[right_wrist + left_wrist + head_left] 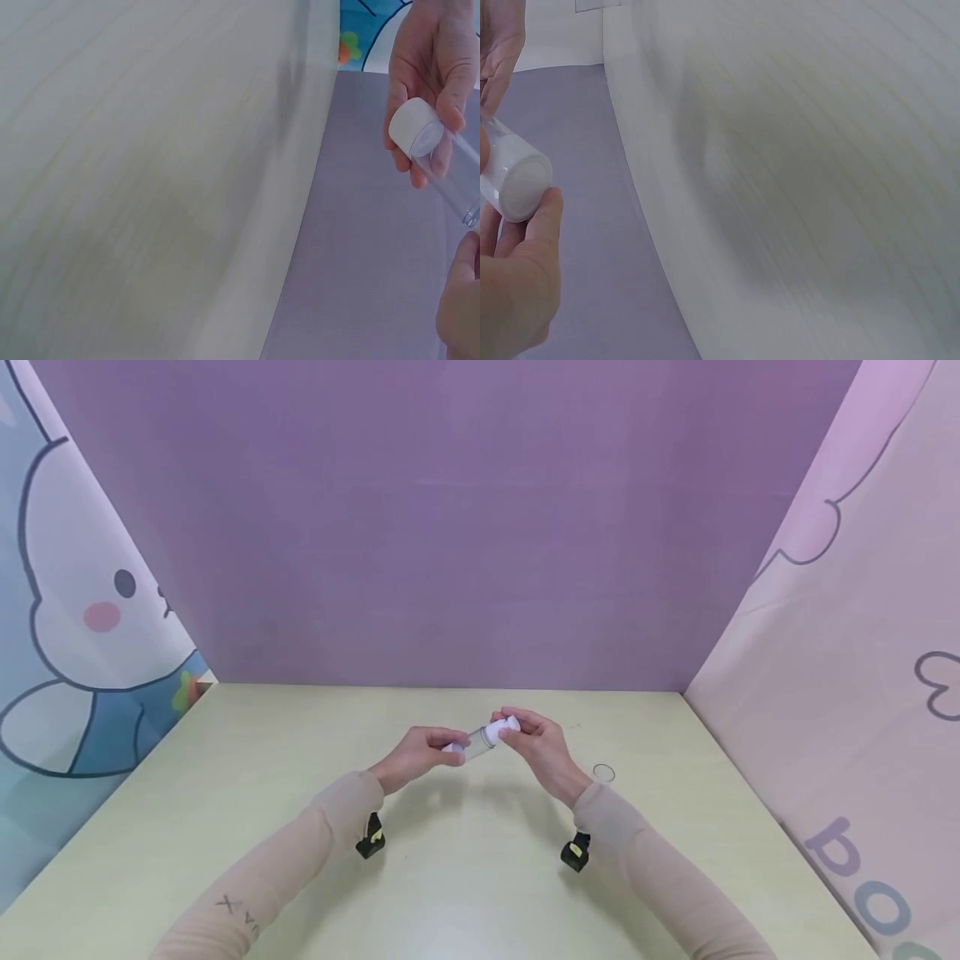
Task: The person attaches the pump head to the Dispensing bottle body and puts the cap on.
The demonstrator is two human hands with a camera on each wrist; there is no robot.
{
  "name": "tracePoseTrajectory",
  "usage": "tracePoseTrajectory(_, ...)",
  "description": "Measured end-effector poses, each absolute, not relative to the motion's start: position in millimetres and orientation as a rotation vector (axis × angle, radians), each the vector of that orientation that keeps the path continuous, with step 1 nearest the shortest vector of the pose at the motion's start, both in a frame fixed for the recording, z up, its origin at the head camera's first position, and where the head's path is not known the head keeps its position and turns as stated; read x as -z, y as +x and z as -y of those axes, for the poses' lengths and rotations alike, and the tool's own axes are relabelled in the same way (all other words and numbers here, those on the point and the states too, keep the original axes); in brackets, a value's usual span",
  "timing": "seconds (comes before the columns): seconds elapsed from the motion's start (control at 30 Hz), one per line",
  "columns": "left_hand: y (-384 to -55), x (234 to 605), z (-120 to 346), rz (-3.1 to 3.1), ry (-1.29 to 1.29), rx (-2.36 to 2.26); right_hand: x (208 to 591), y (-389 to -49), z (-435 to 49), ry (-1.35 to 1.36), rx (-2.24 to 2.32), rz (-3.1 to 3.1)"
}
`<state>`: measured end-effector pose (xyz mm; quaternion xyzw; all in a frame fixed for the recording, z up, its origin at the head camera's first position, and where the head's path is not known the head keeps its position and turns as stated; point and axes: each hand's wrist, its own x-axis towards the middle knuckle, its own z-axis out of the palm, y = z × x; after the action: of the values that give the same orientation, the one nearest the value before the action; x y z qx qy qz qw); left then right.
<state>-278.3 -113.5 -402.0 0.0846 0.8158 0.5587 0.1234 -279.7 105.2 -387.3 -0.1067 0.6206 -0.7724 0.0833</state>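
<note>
Left hand (pixel 416 757): thumb and fingers closed on the white base (pixel 452 748) of a clear bottle (pixel 477 743). Right hand (pixel 543 752): pinching the white top (pixel 499 729) at its other end. I observe the bottle tilted, top end to the right, held above the pale table (pixel 465 885).
</note>
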Motion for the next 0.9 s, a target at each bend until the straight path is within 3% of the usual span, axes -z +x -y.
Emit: tracePoseTrajectory(0.9, -283.5, 400.0, 105.7, -2.364, 0.190, -1.624, 387.4, -280.6, -107.1, -0.196, 2.309, -1.923)
